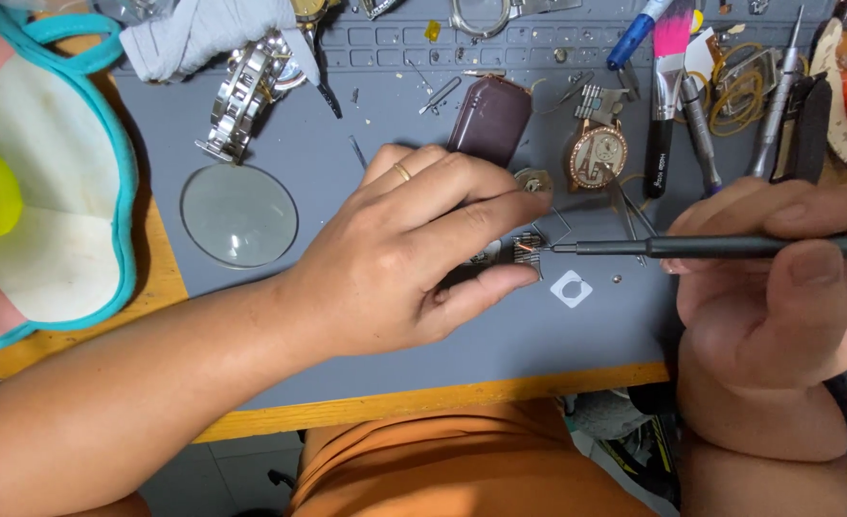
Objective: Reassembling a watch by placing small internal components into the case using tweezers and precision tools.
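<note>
The left hand (414, 258) pinches a small metal watch part (527, 249) on the grey tabletop (366, 115); the right hand (778, 287) holds a thin screwdriver (711, 246), tip touching it; a magnifying lens (238, 213) lies nearby.

A round glass lens (238, 214) lies flat on the grey mat (347, 115), a steel watch bracelet (243, 94) just above it. A gold-cased watch (596, 153) (strap links attached) sits beside a pink-bristled brush (666, 67) and a maroon case (489, 119).

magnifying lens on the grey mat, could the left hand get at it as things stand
Probably yes, once it lets go. The magnifying lens lies bare on the grey mat, just beside the left hand, with nothing on it or between them. But that hand's grip is pinching a small metal watch part.
</note>
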